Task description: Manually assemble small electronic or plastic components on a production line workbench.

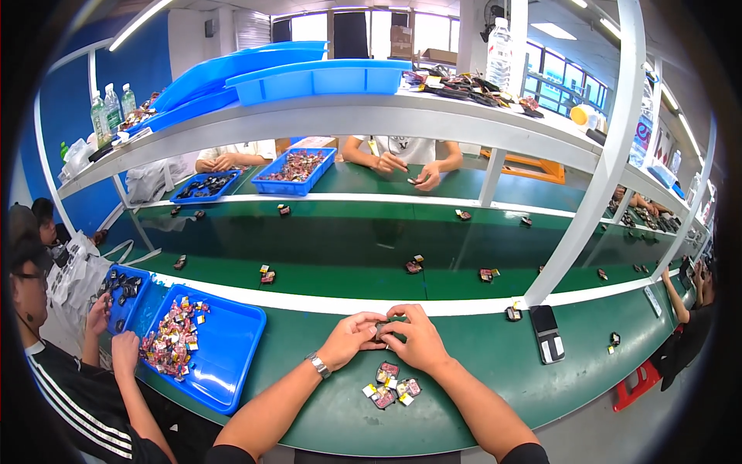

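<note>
Both my hands meet over the green bench [332, 410]. Between the fingertips is a small dark part [379, 331], mostly hidden by the fingers. My left hand [348, 340], with a metal watch on its wrist, is closed on the part's left side. My right hand [418, 340] pinches it from the right, thumb and fingers bent. Just below the hands lies a little group of small black-and-red parts [384, 392] with yellow-and-white tabs. They touch one another and no hand touches them.
A blue tray [251, 332] of red-and-yellow pieces stands left, beside a co-worker's hands [124, 352]. Right lie a black case [546, 329] and a single part [513, 312]. Ahead, scattered parts lie on a green conveyor belt [348, 271], under a white shelf [348, 117]. Other people work across it.
</note>
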Tool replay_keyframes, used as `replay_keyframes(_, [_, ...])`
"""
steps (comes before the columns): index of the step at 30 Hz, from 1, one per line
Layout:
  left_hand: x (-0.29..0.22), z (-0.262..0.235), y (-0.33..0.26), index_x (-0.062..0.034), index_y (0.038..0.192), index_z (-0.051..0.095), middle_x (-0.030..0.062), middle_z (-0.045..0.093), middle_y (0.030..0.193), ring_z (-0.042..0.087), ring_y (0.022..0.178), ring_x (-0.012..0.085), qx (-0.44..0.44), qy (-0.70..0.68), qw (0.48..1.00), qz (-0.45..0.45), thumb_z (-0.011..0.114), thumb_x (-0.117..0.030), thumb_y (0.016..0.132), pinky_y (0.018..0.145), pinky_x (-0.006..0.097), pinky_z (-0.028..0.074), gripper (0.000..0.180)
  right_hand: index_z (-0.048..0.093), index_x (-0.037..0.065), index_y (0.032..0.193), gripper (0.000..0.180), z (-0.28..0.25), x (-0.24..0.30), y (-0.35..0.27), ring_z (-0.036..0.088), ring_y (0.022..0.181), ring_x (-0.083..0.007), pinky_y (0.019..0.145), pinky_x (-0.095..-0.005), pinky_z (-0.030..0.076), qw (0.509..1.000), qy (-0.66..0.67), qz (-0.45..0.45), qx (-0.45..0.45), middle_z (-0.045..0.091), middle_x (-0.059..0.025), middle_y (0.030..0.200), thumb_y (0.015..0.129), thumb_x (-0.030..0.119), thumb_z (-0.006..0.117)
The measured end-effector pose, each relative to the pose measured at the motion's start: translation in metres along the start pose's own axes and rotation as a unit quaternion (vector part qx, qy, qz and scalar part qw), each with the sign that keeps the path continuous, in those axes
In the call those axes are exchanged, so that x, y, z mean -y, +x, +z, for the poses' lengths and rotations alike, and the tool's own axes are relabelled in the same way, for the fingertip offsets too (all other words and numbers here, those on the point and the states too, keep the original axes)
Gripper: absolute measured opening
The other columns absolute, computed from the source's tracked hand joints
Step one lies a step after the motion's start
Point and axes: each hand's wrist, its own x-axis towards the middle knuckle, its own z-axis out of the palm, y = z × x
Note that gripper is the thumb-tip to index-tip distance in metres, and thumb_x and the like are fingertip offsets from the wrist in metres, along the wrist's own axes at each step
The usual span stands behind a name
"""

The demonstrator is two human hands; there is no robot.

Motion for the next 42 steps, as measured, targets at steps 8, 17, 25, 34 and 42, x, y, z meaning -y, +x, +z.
replay_keyframes(8, [0.001,-0.002,-0.001,0.0005,0.134,0.045,0.012,0.058,0.123,0.059,0.111,0.0181,0.07,0.012,0.997,0.007,0.05,0.001,0.094,0.097,0.034,0.052,0.04,0.07,0.009,0.083,0.006,-0.002,0.0,-0.003,0.054,0.11,-0.0262,0.088,-0.0369,0.05,0.999,0.032,0.028,0.002,0.06,-0.0065,0.118,0.077,0.01,0.071])
replay_keyframes(17, [0.001,0.001,-0.002,0.0003,0.132,0.046,0.0115,0.057,0.125,0.059,0.112,0.019,0.039,0.058,0.998,-0.002,0.045,-0.002,0.098,0.095,0.033,0.053,0.034,0.071,0.008,0.083,0.006,-0.006,-0.003,-0.002,0.051,0.115,-0.0278,0.092,-0.0372,0.047,0.994,0.096,0.018,0.051,0.06,-0.0078,0.119,0.078,0.011,0.07])
replay_keyframes(25, [0.004,-0.001,0.0,-0.0011,0.129,0.049,0.0091,0.055,0.124,0.059,0.112,0.0174,0.024,0.044,0.999,-0.001,0.047,-0.006,0.099,0.093,0.032,0.054,0.031,0.073,0.009,0.088,0.01,0.004,-0.005,-0.008,0.053,0.113,-0.0267,0.091,-0.0374,0.048,0.999,0.037,0.007,-0.02,0.062,-0.0071,0.117,0.078,0.012,0.072])
replay_keyframes(34, [0.008,-0.006,0.001,-0.0036,0.128,0.05,0.0085,0.057,0.122,0.06,0.107,0.0148,0.034,0.007,0.999,-0.003,0.049,-0.011,0.1,0.09,0.031,0.054,0.03,0.071,0.006,0.089,0.011,0.008,0.0,-0.008,0.054,0.111,-0.0272,0.091,-0.0368,0.048,0.997,0.062,0.036,-0.025,0.062,-0.006,0.114,0.079,0.011,0.07])
replay_keyframes(42, [0.003,-0.004,0.0,-0.0044,0.126,0.051,0.0073,0.058,0.119,0.06,0.108,0.0152,0.035,-0.008,0.999,0.004,0.05,-0.011,0.1,0.09,0.031,0.054,0.028,0.073,0.009,0.09,0.011,0.012,-0.003,-0.008,0.055,0.11,-0.027,0.091,-0.037,0.049,0.993,0.098,0.049,-0.035,0.062,-0.0067,0.116,0.079,0.011,0.072])
